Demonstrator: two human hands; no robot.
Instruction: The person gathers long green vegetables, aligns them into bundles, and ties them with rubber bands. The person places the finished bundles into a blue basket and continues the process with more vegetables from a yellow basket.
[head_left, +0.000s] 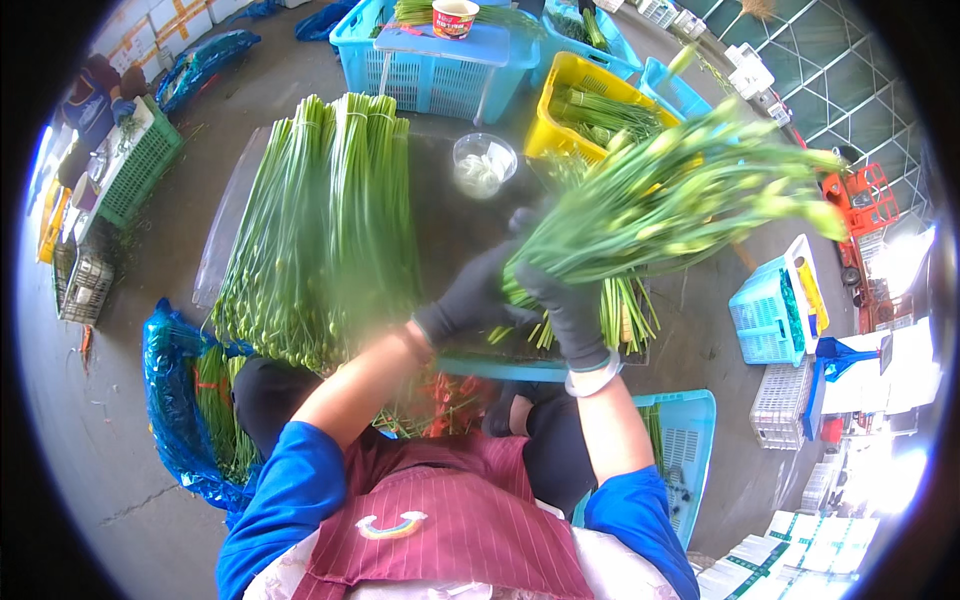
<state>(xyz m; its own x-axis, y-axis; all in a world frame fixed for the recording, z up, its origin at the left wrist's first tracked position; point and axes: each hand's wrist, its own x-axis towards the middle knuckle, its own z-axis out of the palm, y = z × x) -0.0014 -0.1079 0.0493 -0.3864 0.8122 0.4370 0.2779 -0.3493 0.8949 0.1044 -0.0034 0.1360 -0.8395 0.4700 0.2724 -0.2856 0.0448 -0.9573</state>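
Note:
Both my hands wear dark gloves and hold one bunch of flowering garlic chives (645, 202) above the right side of the dark work table. My left hand (476, 289) is at the left of the cut stem end, its fingers partly hidden behind the stems. My right hand (566, 311) wraps the stems from the near side. The budded tips fan out to the upper right, blurred. Below the bunch, loose chive stems (626, 319) lie on the table. Banded chive bundles (322, 225) are stacked at the left, buds towards me.
A clear plastic tub (485, 165) with pale contents stands on the table (450, 232). Beyond are a yellow crate (540, 124) of greens and a blue crate (397, 79). A blue-bagged bundle (169, 390) lies left of my legs, a blue crate (701, 450) right. Another person (94, 105) works far left.

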